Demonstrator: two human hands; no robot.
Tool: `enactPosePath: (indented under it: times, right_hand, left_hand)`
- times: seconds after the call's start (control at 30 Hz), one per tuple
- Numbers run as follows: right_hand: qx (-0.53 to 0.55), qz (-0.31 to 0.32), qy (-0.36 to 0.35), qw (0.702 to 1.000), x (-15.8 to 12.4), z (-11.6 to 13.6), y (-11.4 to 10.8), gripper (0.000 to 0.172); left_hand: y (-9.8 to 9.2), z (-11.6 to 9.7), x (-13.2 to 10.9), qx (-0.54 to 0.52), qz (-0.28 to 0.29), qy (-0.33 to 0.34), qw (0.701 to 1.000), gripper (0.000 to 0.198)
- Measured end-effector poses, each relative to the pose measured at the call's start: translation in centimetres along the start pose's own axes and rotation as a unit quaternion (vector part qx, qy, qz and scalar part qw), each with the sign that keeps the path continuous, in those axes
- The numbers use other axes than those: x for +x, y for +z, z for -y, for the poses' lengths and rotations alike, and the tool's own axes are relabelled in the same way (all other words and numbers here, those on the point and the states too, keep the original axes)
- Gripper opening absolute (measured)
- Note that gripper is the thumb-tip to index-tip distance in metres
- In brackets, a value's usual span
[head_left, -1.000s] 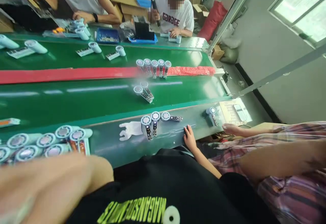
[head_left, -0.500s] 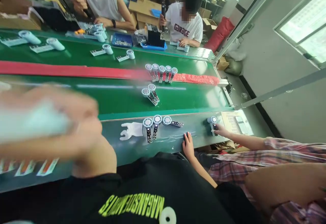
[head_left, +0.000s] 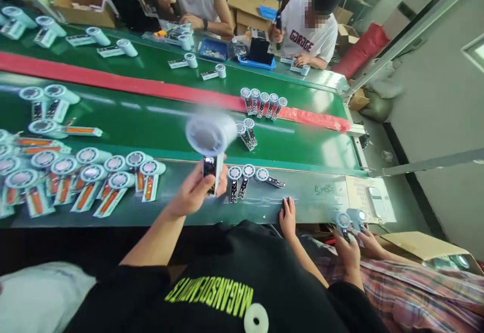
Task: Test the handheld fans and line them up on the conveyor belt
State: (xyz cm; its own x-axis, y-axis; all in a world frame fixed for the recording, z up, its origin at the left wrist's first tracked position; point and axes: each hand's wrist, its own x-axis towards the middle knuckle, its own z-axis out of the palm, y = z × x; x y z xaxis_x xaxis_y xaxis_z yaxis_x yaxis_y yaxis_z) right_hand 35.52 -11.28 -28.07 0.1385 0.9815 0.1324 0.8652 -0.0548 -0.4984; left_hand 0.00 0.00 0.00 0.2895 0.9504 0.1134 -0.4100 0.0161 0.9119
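Note:
My left hand (head_left: pixel 194 191) is closed round the handle of a small white handheld fan (head_left: pixel 210 136) and holds it upright above the near ledge; the fan's round head is blurred. Just to its right, three similar fans (head_left: pixel 247 176) lie side by side on the ledge. My right hand (head_left: pixel 288 218) rests flat on the ledge's front edge with the fingers stretched out and nothing in it. Several more fans with orange-striped handles (head_left: pixel 91 176) lie in rows at the left.
A green conveyor (head_left: pixel 159 126) with a red strip (head_left: pixel 124 85) carries several fans (head_left: pixel 262 102). To my right, a person in a plaid shirt holds two fans (head_left: pixel 350 220). Two people work at the far side beside a blue tray (head_left: pixel 214 49) and cardboard boxes.
My left hand swept up from the lower left and now holds a fan upright over the ledge. The plaid-shirted person took the fan from the ledge's right end. The view panned left.

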Motion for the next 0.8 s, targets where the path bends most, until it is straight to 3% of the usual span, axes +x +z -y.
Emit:
enactPosePath:
  times: [0.13, 0.23, 0.3, 0.33, 0.43, 0.53, 0.63, 0.73, 0.8]
  right_hand:
    - [0.000, 0.002, -0.003, 1.000, -0.2, 0.2, 0.0, 0.049]
    - [-0.007, -0.003, -0.009, 1.000, -0.3, 0.5, 0.2, 0.050]
    - [-0.014, -0.010, -0.014, 1.000, -0.4, 0.6, 0.2, 0.050]
    - [-0.018, -0.012, -0.017, 1.000, -0.4, 0.6, 0.2, 0.050]
    - [-0.027, -0.011, -0.029, 0.999, -0.4, 0.4, 0.2, 0.050]
    - [-0.032, -0.009, -0.041, 0.999, -0.4, 0.1, 0.1, 0.050]
    - [-0.033, -0.011, -0.050, 0.998, -0.3, 0.0, 0.1, 0.050]
    - [-0.033, -0.012, -0.055, 0.998, -0.3, -0.1, 0.1, 0.050]
    - [-0.035, -0.013, -0.052, 0.998, -0.3, -0.1, 0.2, 0.050]
  left_hand:
    - [-1.5, 5.8, -10.4, -0.009, 0.053, -0.159, 0.986, 0.026]
    - [-2.6, 11.0, -17.4, -0.021, -0.111, -0.253, 0.961, 0.038]
    - [-2.9, 13.7, -20.0, 0.036, -0.195, -0.320, 0.927, 0.052]
    - [-3.0, 14.6, -20.6, 0.045, -0.210, -0.336, 0.917, 0.057]
    - [-2.7, 15.3, -20.6, 0.061, -0.215, -0.341, 0.913, 0.058]
    - [-1.9, 15.0, -19.6, 0.092, -0.219, -0.300, 0.924, 0.051]
    - [-1.4, 14.6, -18.2, 0.131, -0.226, -0.301, 0.917, 0.052]
    - [-1.5, 12.2, -16.2, 0.148, -0.215, -0.281, 0.924, 0.046]
    - [-1.8, 9.2, -14.5, 0.198, -0.230, -0.206, 0.930, 0.039]
